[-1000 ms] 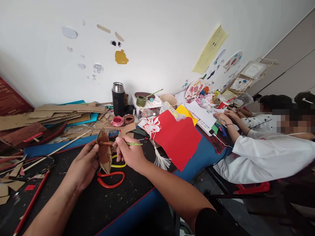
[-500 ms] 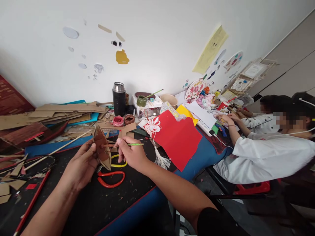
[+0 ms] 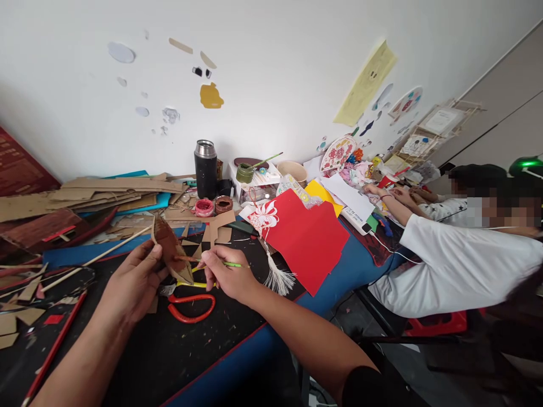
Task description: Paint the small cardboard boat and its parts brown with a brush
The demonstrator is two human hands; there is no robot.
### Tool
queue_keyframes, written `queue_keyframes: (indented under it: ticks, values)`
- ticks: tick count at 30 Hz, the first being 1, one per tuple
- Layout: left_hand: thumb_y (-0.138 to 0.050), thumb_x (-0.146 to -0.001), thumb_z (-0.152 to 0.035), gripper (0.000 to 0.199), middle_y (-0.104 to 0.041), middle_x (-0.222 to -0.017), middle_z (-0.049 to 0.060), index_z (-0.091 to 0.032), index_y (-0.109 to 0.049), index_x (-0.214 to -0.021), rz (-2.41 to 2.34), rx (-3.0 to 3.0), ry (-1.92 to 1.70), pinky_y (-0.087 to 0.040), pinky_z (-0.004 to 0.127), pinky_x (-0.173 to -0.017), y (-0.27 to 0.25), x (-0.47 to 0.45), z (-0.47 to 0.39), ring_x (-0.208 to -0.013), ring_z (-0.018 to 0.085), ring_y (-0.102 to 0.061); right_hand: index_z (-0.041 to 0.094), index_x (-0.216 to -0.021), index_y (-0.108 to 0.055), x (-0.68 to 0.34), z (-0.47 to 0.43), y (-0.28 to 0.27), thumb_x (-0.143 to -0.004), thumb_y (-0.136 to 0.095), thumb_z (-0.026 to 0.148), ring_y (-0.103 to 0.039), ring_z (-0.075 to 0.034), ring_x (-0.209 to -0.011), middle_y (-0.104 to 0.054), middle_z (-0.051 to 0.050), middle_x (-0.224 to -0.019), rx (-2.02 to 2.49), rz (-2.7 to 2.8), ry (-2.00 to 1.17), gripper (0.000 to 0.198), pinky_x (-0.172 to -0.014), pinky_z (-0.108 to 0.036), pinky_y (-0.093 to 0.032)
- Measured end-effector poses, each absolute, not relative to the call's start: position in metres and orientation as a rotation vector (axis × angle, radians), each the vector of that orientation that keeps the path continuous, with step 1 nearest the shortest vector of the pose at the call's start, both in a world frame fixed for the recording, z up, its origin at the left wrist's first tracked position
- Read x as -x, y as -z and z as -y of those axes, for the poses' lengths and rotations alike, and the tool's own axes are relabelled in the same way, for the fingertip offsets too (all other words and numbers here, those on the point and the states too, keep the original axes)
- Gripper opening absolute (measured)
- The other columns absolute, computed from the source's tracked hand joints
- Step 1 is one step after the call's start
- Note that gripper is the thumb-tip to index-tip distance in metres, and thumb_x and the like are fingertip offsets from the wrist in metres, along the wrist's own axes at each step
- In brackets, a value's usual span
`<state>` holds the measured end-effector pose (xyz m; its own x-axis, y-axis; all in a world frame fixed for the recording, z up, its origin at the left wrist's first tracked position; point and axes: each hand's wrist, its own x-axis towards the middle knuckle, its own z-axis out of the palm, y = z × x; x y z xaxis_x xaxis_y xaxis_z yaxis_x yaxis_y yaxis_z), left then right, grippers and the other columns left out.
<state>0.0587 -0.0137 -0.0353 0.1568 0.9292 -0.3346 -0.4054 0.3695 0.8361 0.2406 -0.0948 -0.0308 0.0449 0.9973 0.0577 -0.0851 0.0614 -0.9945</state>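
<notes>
A small boat-shaped cardboard piece (image 3: pixel 166 242), its inside coated reddish brown, is held up in my left hand (image 3: pixel 138 277), thumb on its near side. Between the fingers of my right hand (image 3: pixel 227 271) is a thin paintbrush (image 3: pixel 233 264) with a green handle end. Its brown tip meets the painted inside of the cardboard piece. Under my hands lie scissors with orange and yellow handles (image 3: pixel 192 309), partly covered by the piece. Behind them stand an open jar of brown paint (image 3: pixel 223 204) and an open jar of pink-red paint (image 3: pixel 204 208).
Cardboard strips (image 3: pixel 114 189) and a brown model boat (image 3: pixel 55 229) lie at left. A black flask (image 3: pixel 206 172) stands near the wall. Right of my hands are red paper (image 3: pixel 311 240) and a white tassel (image 3: pixel 279 274). A person in white (image 3: pixel 462 265) sits at far right.
The boat-shaped piece has tilted and shifted slightly left in my left hand, and the brush tip has moved a little lower along it. The neighbour's arm has shifted.
</notes>
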Motion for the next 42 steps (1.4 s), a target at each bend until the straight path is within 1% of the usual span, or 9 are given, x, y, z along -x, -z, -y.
queue_keyframes:
  ticks: [6, 10, 13, 19, 24, 27, 34, 39, 42]
  values:
    - [-0.108, -0.058, -0.043, 0.064, -0.086, -0.105, 0.008, -0.019, -0.079, -0.11, -0.977, -0.668, -1.035, -0.072, 0.038, -0.085, 0.041, -0.058, 0.012, -0.103, 0.031, -0.082, 0.019, -0.088, -0.069, -0.241, 0.093, 0.037, -0.099, -0.06, 0.08, -0.063, -0.011, -0.047, -0.059, 0.005, -0.061, 1.164, 1.075, -1.162, 0.063, -0.045, -0.02, -0.044]
    - [-0.11, -0.052, -0.049, 0.073, -0.086, -0.108, 0.009, -0.019, -0.079, -0.11, -0.975, -0.69, -1.031, -0.072, 0.043, -0.088, 0.041, -0.061, 0.015, -0.109, 0.034, -0.082, 0.02, -0.088, -0.069, -0.239, 0.088, 0.036, -0.1, -0.058, 0.078, -0.062, -0.011, -0.047, -0.059, 0.005, -0.061, 1.208, 1.074, -1.124, 0.06, -0.046, -0.02, -0.044]
    - [-0.109, -0.052, -0.053, 0.074, -0.086, -0.112, 0.011, -0.019, -0.078, -0.111, -0.972, -0.711, -1.008, -0.072, 0.046, -0.09, 0.039, -0.064, 0.019, -0.113, 0.037, -0.081, 0.02, -0.089, -0.069, -0.238, 0.083, 0.032, -0.103, -0.057, 0.075, -0.062, -0.01, -0.048, -0.058, 0.006, -0.062, 1.228, 1.087, -1.098, 0.057, -0.047, -0.02, -0.043]
    - [-0.106, -0.056, -0.058, 0.075, -0.085, -0.118, 0.011, -0.02, -0.078, -0.115, -0.994, -0.8, -1.006, -0.071, 0.039, -0.087, 0.039, -0.064, 0.019, -0.117, 0.035, -0.079, 0.021, -0.089, -0.068, -0.237, 0.079, 0.03, -0.107, -0.055, 0.069, -0.062, -0.01, -0.047, -0.056, 0.007, -0.059, 1.195, 1.138, -1.055, 0.053, -0.049, -0.019, -0.044]
    - [-0.109, -0.047, -0.058, 0.079, -0.084, -0.113, 0.006, -0.021, -0.077, -0.109, -1.032, -0.765, -1.079, -0.07, 0.033, -0.08, 0.038, -0.06, 0.014, -0.105, 0.029, -0.08, 0.021, -0.087, -0.067, -0.238, 0.089, 0.042, -0.105, -0.057, 0.073, -0.061, -0.011, -0.045, -0.054, 0.008, -0.056, 1.185, 1.135, -1.11, 0.056, -0.048, -0.02, -0.044]
    - [-0.11, -0.045, -0.057, 0.079, -0.083, -0.112, 0.005, -0.022, -0.078, -0.108, -1.026, -0.759, -1.113, -0.07, 0.033, -0.081, 0.037, -0.059, 0.013, -0.104, 0.028, -0.079, 0.021, -0.087, -0.067, -0.241, 0.094, 0.047, -0.104, -0.057, 0.074, -0.062, -0.011, -0.045, -0.053, 0.008, -0.056, 1.185, 1.129, -1.147, 0.057, -0.048, -0.02, -0.043]
    - [-0.108, -0.049, -0.057, 0.078, -0.082, -0.118, 0.008, -0.022, -0.078, -0.111, -1.02, -0.78, -1.079, -0.071, 0.037, -0.083, 0.038, -0.061, 0.015, -0.111, 0.032, -0.078, 0.021, -0.085, -0.066, -0.241, 0.09, 0.039, -0.103, -0.059, 0.075, -0.062, -0.011, -0.044, -0.055, 0.007, -0.056, 1.196, 1.091, -1.131, 0.057, -0.045, -0.019, -0.04]
    - [-0.108, -0.048, -0.059, 0.074, -0.084, -0.111, 0.007, -0.021, -0.077, -0.104, -1.024, -0.767, -1.08, -0.071, 0.039, -0.083, 0.037, -0.061, 0.015, -0.107, 0.032, -0.079, 0.021, -0.085, -0.066, -0.239, 0.084, 0.033, -0.105, -0.056, 0.073, -0.062, -0.011, -0.045, -0.055, 0.007, -0.054, 1.241, 1.114, -1.095, 0.057, -0.047, -0.02, -0.042]
    - [-0.109, -0.048, -0.058, 0.075, -0.085, -0.104, 0.006, -0.021, -0.078, -0.106, -1.011, -0.751, -1.072, -0.071, 0.04, -0.084, 0.036, -0.061, 0.015, -0.106, 0.033, -0.08, 0.021, -0.086, -0.066, -0.239, 0.083, 0.031, -0.106, -0.054, 0.073, -0.063, -0.011, -0.046, -0.054, 0.007, -0.055, 1.266, 1.124, -1.088, 0.057, -0.048, -0.02, -0.042]
